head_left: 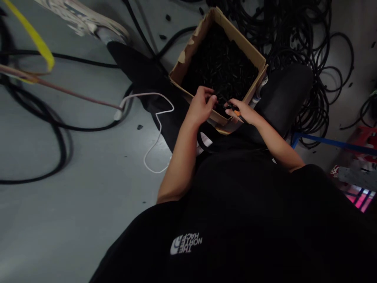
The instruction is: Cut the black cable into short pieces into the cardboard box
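Between my legs stands a cardboard box [260, 68] filled with many small, short black pieces [219, 59]. Over its near edge, my left hand [204, 103] is closed, thumb and fingers pinched together around something dark that blends into the black pieces. To its right, my right hand [243, 111] is wrapped around a hand tool with black-and-orange handles [237, 113], which looks like pliers. The tool's front end points towards my left hand, but its jaws are too dark to make out. Both hands are close together.
Coiled black cables [312, 70] heap beyond the box and to the right. More black cable [55, 133] loops across the grey floor at left, near a thin white cord [160, 129] and a yellow strap [35, 37]. A blue bar [335, 142] is at right. Black scraps dot the floor.
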The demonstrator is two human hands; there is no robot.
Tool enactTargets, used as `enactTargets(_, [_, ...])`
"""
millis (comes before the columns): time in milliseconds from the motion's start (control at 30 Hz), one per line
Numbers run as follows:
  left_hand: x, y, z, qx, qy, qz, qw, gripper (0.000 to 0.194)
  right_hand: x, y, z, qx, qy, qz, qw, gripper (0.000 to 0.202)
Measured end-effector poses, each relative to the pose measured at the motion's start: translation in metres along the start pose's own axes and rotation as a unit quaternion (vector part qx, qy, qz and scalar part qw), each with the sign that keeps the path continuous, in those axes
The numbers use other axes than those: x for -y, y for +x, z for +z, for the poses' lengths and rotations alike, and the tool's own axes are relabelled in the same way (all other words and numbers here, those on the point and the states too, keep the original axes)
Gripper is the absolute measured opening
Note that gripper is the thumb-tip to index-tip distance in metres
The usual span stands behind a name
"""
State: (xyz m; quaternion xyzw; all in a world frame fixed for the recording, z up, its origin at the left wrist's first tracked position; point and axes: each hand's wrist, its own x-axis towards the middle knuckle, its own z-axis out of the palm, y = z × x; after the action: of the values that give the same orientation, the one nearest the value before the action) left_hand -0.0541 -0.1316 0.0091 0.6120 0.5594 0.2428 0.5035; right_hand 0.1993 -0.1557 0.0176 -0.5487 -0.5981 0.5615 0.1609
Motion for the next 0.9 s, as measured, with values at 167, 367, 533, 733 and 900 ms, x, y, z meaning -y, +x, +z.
enactTargets(167, [-0.02,-0.004,0.014,-0.008,0.05,0.018,0.999,0.052,-0.001,0.004,0.002,-0.017,-0.01,0.005,1.0,0.049])
enactTargets(367, [-0.021,-0.004,0.021,-0.023,0.089,0.015,0.996,0.047,0.013,0.001,0.003,-0.049,-0.013,0.008,0.999,0.052])
enactTargets(533, [-0.031,-0.007,0.018,-0.046,0.078,0.014,0.996,0.046,0.026,-0.004,0.002,-0.052,-0.024,0.018,0.998,0.06])
enactTargets(733, [-0.024,-0.004,0.012,-0.042,0.072,0.012,0.996,0.039,0.027,-0.006,0.004,-0.074,-0.027,0.01,0.997,0.072])
enactTargets(900, [-0.021,-0.006,0.007,0.033,0.052,0.013,0.998,0.038,0.029,-0.004,-0.001,-0.057,-0.02,0.004,0.998,0.067])
